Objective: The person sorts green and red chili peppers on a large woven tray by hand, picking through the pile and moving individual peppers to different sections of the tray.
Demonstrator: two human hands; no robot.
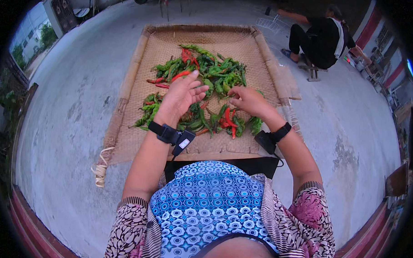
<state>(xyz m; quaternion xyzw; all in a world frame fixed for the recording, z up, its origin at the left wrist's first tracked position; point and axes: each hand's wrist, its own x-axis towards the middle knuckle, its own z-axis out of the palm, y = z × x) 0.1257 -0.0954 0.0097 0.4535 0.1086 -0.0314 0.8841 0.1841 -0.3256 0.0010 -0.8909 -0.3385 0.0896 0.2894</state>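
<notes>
Before me lies a large woven tray with rolled edges, bearing many green and red chili peppers in two loose groups. My left hand hovers over the left part of the peppers, palm turned inward and fingers apart, with nothing seen in it. Just beyond its fingertips lies a red chili pepper. My right hand is at the right of the peppers, fingers bent and thumb near the index finger; whether it pinches anything cannot be told. Below it are red peppers beside green peppers. Both wrists wear black straps with small devices.
Another person sits on a low wooden stool at the upper right, one arm stretched towards a wire rack. A coil of pale strip hangs at the tray's near left corner. Assorted items line the right wall.
</notes>
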